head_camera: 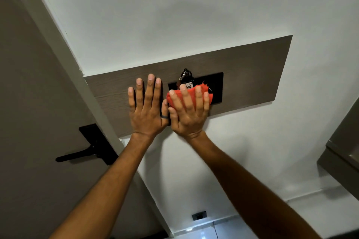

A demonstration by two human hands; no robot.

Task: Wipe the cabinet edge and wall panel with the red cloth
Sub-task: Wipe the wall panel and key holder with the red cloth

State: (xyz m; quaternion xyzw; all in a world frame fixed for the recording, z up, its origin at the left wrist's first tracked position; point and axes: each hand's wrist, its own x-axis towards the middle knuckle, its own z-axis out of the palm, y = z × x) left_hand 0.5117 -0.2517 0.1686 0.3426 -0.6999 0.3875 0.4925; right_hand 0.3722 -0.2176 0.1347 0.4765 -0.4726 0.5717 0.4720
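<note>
A brown wood-grain wall panel (pixel 242 68) is fixed to the white wall. My right hand (pixel 189 112) presses a folded red cloth (pixel 202 91) flat against the panel, over the lower left part of a black plate (pixel 213 87). A key card with a key ring (pixel 185 79) sticks out of that plate just above the cloth. My left hand (pixel 146 106) lies flat on the panel right beside it, fingers spread, a ring on the thumb, holding nothing. The two thumbs touch.
A brown door (pixel 29 103) with a black lever handle (pixel 85 151) fills the left side, its pale frame (pixel 64 44) running past the panel's left end. A grey-brown cabinet corner (pixel 342 151) juts in at the right. A small black socket (pixel 199 215) sits low on the wall.
</note>
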